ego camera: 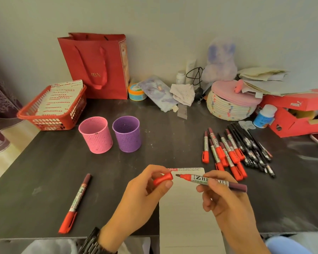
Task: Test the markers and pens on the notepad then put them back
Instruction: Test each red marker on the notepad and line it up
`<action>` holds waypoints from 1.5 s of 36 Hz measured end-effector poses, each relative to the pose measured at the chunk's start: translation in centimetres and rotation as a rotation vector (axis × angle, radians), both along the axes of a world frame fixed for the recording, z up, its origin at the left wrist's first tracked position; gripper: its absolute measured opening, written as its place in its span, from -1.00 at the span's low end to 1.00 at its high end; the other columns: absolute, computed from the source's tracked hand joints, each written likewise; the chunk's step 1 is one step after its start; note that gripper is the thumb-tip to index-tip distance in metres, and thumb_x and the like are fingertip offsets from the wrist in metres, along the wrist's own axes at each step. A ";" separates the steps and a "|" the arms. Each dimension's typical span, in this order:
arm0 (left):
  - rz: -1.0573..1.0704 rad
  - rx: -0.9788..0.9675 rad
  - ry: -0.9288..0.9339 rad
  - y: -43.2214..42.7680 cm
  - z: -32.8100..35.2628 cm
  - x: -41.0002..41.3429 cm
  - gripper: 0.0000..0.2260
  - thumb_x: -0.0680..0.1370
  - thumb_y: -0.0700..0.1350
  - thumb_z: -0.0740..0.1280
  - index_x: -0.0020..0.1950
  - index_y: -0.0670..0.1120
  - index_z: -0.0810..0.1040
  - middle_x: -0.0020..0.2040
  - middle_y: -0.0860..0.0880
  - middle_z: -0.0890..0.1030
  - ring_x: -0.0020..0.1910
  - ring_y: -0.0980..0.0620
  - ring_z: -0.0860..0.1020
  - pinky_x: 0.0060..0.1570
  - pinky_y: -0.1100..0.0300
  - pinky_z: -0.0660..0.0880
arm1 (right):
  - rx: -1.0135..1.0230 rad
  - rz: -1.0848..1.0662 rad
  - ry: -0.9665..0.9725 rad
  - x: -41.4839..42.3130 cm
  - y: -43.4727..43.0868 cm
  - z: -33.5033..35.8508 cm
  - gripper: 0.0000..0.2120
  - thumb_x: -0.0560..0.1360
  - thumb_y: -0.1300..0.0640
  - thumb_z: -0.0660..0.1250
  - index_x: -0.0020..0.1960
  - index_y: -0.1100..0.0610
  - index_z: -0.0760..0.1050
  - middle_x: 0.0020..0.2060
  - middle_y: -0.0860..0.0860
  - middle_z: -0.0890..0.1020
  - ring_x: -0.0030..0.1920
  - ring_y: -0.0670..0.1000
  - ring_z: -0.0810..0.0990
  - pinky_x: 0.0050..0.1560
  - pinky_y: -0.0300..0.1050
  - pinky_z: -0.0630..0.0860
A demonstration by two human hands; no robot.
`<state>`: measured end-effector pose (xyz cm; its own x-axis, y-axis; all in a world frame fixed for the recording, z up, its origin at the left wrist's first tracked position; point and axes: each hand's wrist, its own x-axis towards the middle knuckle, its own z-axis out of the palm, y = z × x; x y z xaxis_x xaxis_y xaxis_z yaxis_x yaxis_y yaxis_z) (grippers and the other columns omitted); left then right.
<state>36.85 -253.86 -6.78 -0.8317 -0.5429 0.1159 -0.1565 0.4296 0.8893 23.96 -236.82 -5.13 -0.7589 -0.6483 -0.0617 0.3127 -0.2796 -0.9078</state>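
**Cap Off, Marker Ready to Try**

In the lower middle of the frame, the left hand (145, 187) pinches the red cap (162, 178) with its fingers (154, 170). The right hand (222, 195) grips the open marker (209, 180) round its body, tip pointing left at the cap. Both hands are over the white notepad (187, 217), likely so the tip can go straight down and draw a test line. The bare part of the page shows no lines. One capped marker (75, 200) lies alone at lower left, maybe set apart on purpose. A pile of markers and pens (233, 153) waits at right. The pink cup (95, 136) and purple cup (127, 133) stand left of middle on the dark surface (163, 140), probably where everything goes back.
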 end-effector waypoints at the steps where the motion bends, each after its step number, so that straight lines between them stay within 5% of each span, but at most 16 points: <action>1: -0.007 0.003 0.008 0.0 0.2 0.1 -0.74 0.48 0.31 0.27 0.15 0.37 0.46 0.06 0.28 0.62 -0.01 0.11 0.60 -0.06 0.18 0.59 | 0.007 0.008 0.010 0.0 0.0 0.1 -0.78 0.34 0.09 0.43 -0.06 0.15 0.66 -0.25 0.31 0.65 -0.44 0.05 0.52 -0.47 -0.15 0.48; 7: -0.055 0.043 0.021 0.3 1.0 0.3 -0.78 0.51 0.21 0.33 0.15 0.33 0.52 0.11 0.24 0.63 -0.04 -0.03 0.61 -0.08 0.10 0.60 | 0.069 0.067 0.078 0.4 -0.1 -0.1 -0.42 0.13 -0.23 0.66 -0.02 0.13 0.68 -0.22 0.30 0.66 -0.40 0.05 0.55 -0.42 -0.15 0.50; 11: -0.094 0.067 0.032 0.3 1.5 0.6 -0.78 0.50 0.17 0.36 0.14 0.28 0.55 0.12 0.20 0.64 -0.07 -0.07 0.59 -0.11 0.18 0.57 | 0.145 0.118 0.119 0.4 -0.3 -0.4 -0.36 0.10 -0.24 0.68 0.04 0.12 0.71 -0.31 0.21 0.65 -0.41 0.03 0.51 -0.40 -0.16 0.49; 16: -0.122 0.079 0.001 -0.5 1.8 1.2 -0.79 0.48 0.17 0.38 0.11 0.29 0.56 0.09 0.20 0.65 -0.01 -0.06 0.60 -0.07 0.18 0.57 | 0.252 0.199 0.260 0.0 0.1 0.0 -0.56 0.24 -0.14 0.58 0.06 0.02 0.73 -0.41 0.03 0.60 -0.45 -0.03 0.47 -0.43 -0.28 0.44; 21: -0.130 0.051 -0.003 -0.8 2.1 1.8 -0.78 0.48 0.18 0.37 0.12 0.30 0.56 0.08 0.22 0.64 0.03 -0.02 0.60 -0.06 0.21 0.56 | 0.221 0.320 0.251 0.0 0.7 0.5 -0.67 0.44 -0.10 0.50 0.12 0.04 0.70 -0.32 0.15 0.63 -0.41 0.02 0.50 -0.38 -0.20 0.47; 23: -0.128 0.018 -0.007 -0.8 2.2 2.0 -0.76 0.47 0.20 0.35 0.12 0.31 0.56 0.07 0.22 0.64 0.01 0.00 0.60 -0.08 0.25 0.55 | 0.303 0.328 0.379 0.3 0.8 0.5 -0.81 0.52 -0.02 0.40 0.11 -0.07 0.69 -0.29 0.14 0.65 -0.42 -0.01 0.50 -0.37 -0.21 0.48; 27: -0.144 -0.061 -0.003 -0.6 2.4 2.3 -0.75 0.47 0.21 0.33 0.13 0.27 0.60 0.02 0.18 0.62 -0.08 -0.03 0.56 -0.17 0.27 0.51 | 0.448 0.276 0.641 1.4 0.8 0.3 -0.76 0.47 -0.15 0.32 0.12 -0.25 0.61 -0.27 -0.04 0.65 -0.39 -0.14 0.51 -0.30 -0.33 0.45; 31: -0.165 -0.096 -0.023 -0.6 2.4 2.7 -0.77 0.48 0.17 0.34 0.10 0.22 0.64 0.00 0.16 0.61 -0.12 -0.03 0.54 -0.22 0.26 0.49 | 0.467 0.141 0.851 2.9 0.7 -0.2 -0.80 0.53 -0.12 0.36 0.12 -0.17 0.65 -0.12 -0.26 0.67 -0.16 -0.21 0.60 -0.17 -0.52 0.40; 41: -0.195 -0.109 -0.052 -0.6 2.5 3.0 -0.82 0.51 0.05 0.37 0.10 0.16 0.65 -0.02 0.15 0.58 -0.22 -0.07 0.49 -0.26 0.23 0.45 | 0.450 0.094 0.854 3.9 0.8 -2.3 -0.72 0.57 -0.15 0.33 0.23 -0.12 0.61 0.09 -0.28 0.66 0.08 -0.15 0.63 -0.06 -0.49 0.48; 54: -0.247 -0.159 -0.078 -1.2 2.5 3.2 -0.83 0.52 0.06 0.36 0.09 0.18 0.63 -0.02 0.17 0.58 -0.22 -0.04 0.49 -0.26 0.27 0.43 | 0.406 0.059 0.911 4.7 0.6 -3.7 -0.72 0.61 -0.10 0.28 0.30 -0.16 0.54 0.05 -0.29 0.63 0.04 -0.17 0.62 -0.09 -0.47 0.47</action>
<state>40.07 -255.03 -4.27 -0.9460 -0.3035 0.1141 -0.0951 0.5960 0.7973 28.62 -236.18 -8.87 -0.5939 -0.7454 0.3028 -0.5471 0.0982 -0.8313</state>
